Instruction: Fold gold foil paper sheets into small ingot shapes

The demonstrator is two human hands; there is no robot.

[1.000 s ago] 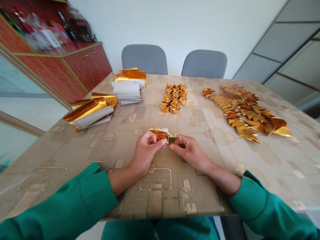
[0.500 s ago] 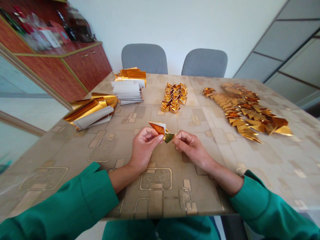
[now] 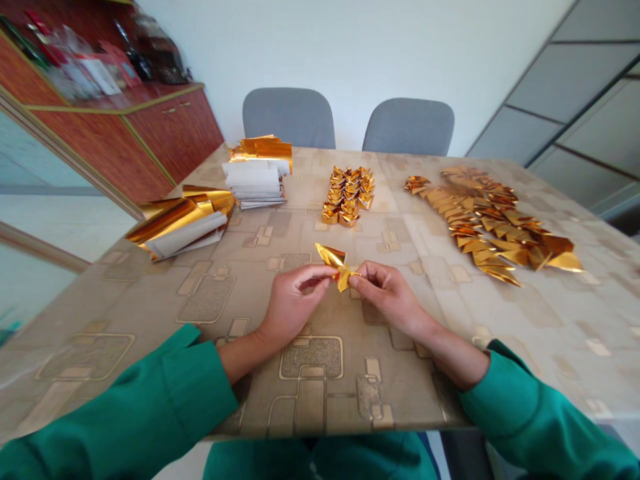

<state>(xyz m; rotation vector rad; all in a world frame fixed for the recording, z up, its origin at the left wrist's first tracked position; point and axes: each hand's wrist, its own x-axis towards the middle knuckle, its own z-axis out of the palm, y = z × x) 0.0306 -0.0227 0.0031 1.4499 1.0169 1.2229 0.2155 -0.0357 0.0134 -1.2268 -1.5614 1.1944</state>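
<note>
Closed fingers of the left hand [image 3: 293, 307] and right hand [image 3: 386, 293] pinch a folded gold foil sheet [image 3: 331, 257]; folded gold pieces [image 3: 347, 197] sit at twelve o'clock.

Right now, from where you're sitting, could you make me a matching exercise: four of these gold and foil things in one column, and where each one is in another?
1. folded gold foil piece
2. heap of folded gold foil shapes
3. spread of gold foil triangles
4. stack of white-backed foil sheets

A. Middle of the table, toward the far side
B. Far side of the table, left of centre
C. Pinched between the left hand and right hand
D. Right side of the table, in overlapping rows

Pairs: 1-C, 2-A, 3-D, 4-B
</note>
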